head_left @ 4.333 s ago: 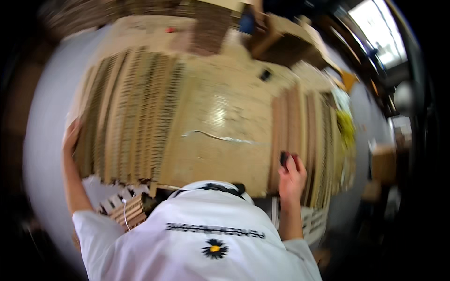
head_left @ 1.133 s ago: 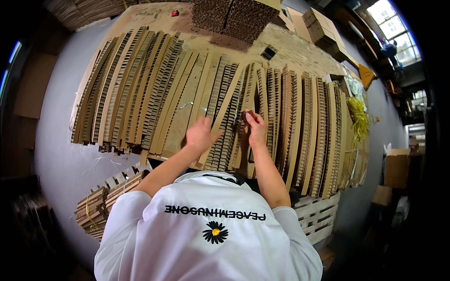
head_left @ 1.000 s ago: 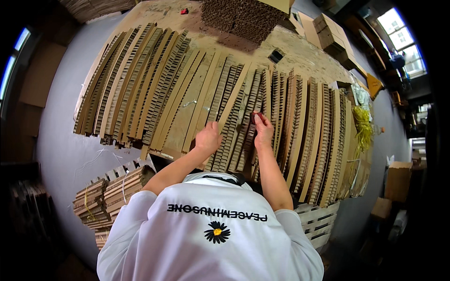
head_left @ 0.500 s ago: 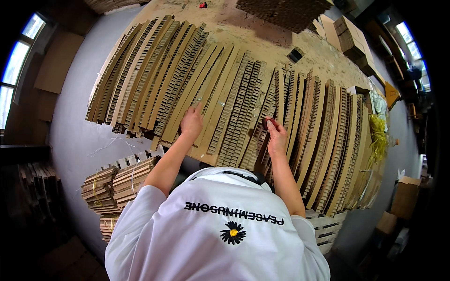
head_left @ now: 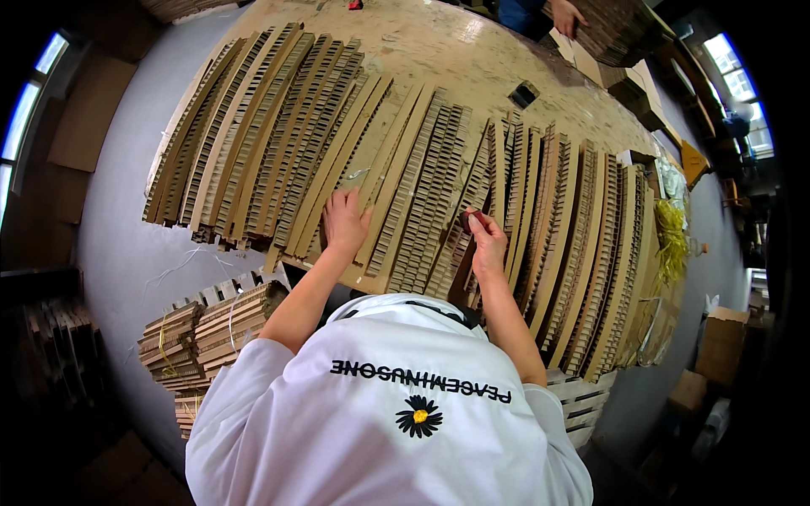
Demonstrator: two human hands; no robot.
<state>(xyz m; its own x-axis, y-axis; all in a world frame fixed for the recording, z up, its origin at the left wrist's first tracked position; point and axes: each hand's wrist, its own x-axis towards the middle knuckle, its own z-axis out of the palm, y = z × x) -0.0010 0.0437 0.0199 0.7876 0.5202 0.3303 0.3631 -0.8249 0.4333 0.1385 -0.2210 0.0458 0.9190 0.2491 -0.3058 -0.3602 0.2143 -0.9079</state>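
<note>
Long honeycomb cardboard strips (head_left: 413,194) lie side by side in rows on a wooden table (head_left: 405,51). My left hand (head_left: 344,221) rests on the near part of the strips left of the middle, fingers stretched out and slightly apart, holding nothing that I can see. Between thumb and fingers, my right hand (head_left: 490,246) pinches a small dark red object (head_left: 473,221) whose kind I cannot make out. It is over the near part of the strips right of the middle. A strip of bare tabletop shows just beyond my left fingers.
More strips stand packed at the left (head_left: 245,135) and right (head_left: 582,253). Tied cardboard bundles (head_left: 202,333) sit below the table's near left edge. Yellow twine (head_left: 671,240) hangs at the right. A small black box (head_left: 525,94) lies farther back. Another person's hand (head_left: 567,17) is at the far right.
Cardboard strips beyond my left hand have shifted left, baring some tabletop. My left fingers have spread over the strips. The right hand keeps its red object. Another person's hand has come into view.
</note>
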